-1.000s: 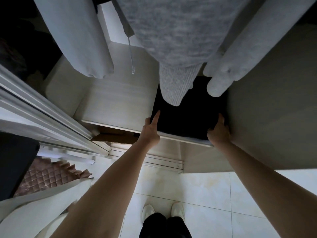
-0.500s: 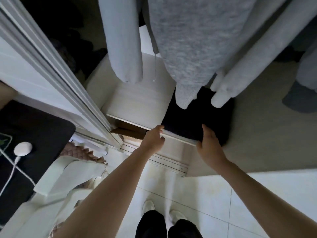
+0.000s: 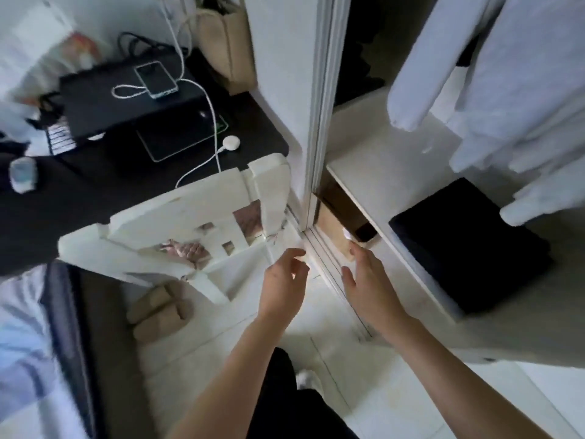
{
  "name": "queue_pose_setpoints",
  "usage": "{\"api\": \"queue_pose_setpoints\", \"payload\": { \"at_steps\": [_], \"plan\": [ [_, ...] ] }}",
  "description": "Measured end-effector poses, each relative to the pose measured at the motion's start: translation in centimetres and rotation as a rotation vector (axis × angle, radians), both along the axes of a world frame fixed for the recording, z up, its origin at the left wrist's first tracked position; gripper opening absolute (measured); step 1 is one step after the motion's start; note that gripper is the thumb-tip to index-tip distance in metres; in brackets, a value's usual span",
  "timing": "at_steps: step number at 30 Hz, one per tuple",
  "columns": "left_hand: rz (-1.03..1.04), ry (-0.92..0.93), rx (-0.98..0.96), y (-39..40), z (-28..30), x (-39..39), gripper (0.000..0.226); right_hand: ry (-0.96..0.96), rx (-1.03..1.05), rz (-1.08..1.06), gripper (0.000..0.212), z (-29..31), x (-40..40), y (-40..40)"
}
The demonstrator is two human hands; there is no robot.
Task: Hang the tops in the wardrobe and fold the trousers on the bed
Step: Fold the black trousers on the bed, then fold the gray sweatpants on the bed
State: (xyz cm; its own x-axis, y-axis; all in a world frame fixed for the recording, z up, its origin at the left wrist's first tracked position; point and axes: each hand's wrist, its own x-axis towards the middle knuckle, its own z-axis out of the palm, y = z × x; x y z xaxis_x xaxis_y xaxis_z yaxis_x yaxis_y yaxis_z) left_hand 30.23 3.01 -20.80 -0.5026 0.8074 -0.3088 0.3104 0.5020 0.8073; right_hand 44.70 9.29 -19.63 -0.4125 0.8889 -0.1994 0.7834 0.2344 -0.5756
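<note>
Wardrobe (image 3: 348,160) shelf holds folded black trousers (image 3: 468,245).

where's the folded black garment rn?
Head view, right side: the folded black garment lies on the white wardrobe shelf, under the hanging grey tops, right of both empty hands.

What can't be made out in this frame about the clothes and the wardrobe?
- Hanging tops: hangers and rail cut off by the top edge of the head view.
- Folded black garment on the wardrobe shelf: too dark to tell whether it is trousers.
- Space under the shelf: shadowed, partly hidden by the sliding door frame.
- Bed: mostly cut off at the left edge, blurred.
- Left hand and right hand: motion-blurred, holding nothing.
</note>
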Motion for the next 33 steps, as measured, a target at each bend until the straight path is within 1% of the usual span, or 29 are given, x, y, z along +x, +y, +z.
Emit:
{"api": "queue_pose_setpoints", "payload": {
  "at_steps": [1,4,7,8,13,16,19,21,24,27,30,33],
  "plan": [
    [0.067,-0.004,0.010,-1.4,0.2,-0.2,0.025,0.010,-0.013,0.025,0.051,0.1,-0.5,-0.7],
    [0.361,0.003,0.036,-9.1,1.8,-1.9,0.022,0.032,-0.004,0.245,0.048,0.6,-4.0,-4.7],
    [0.569,0.039,0.054,-16.3,2.8,-2.7,0.020,0.050,-0.021,0.436,0.045,1.0,-7.3,-8.8],
    [0.615,0.027,0.052,-17.6,3.0,-2.6,0.019,0.058,-0.031,0.472,0.044,0.9,-7.6,-9.7],
    [1.031,0.021,0.116,-30.8,3.8,-3.2,0.017,0.096,-0.051,0.867,0.042,2.2,-13.8,-20.2],
    [1.185,0.039,0.096,-37.7,3.9,-2.8,0.019,0.116,-0.096,1.018,0.042,2.8,-16.5,-26.3],
    [1.422,0.076,0.063,-47.4,3.5,-1.8,0.017,0.120,-0.153,1.173,0.040,3.0,-19.6,-34.9],
    [1.521,0.085,0.034,-53.3,3.2,-1.1,0.016,0.119,-0.163,1.230,0.039,3.2,-20.9,-40.1],
    [1.609,0.085,-0.003,-61.9,2.6,0.2,0.014,0.128,-0.152,1.330,0.037,2.4,-22.2,-48.1],
    [1.725,0.093,-0.059,-70.3,1.6,2.2,0.015,0.072,-0.155,1.444,0.035,1.2,-23.1,-56.4],
    [1.822,0.075,-0.113,-76.1,0.7,3.8,0.016,0.018,-0.182,1.558,0.032,0.3,-24.1,-62.7],
    [1.918,0.021,-0.186,-81.6,-0.7,4.9,0.015,-0.029,-0.161,1.705,0.031,-0.7,-25.5,-69.1]
  ]
}}
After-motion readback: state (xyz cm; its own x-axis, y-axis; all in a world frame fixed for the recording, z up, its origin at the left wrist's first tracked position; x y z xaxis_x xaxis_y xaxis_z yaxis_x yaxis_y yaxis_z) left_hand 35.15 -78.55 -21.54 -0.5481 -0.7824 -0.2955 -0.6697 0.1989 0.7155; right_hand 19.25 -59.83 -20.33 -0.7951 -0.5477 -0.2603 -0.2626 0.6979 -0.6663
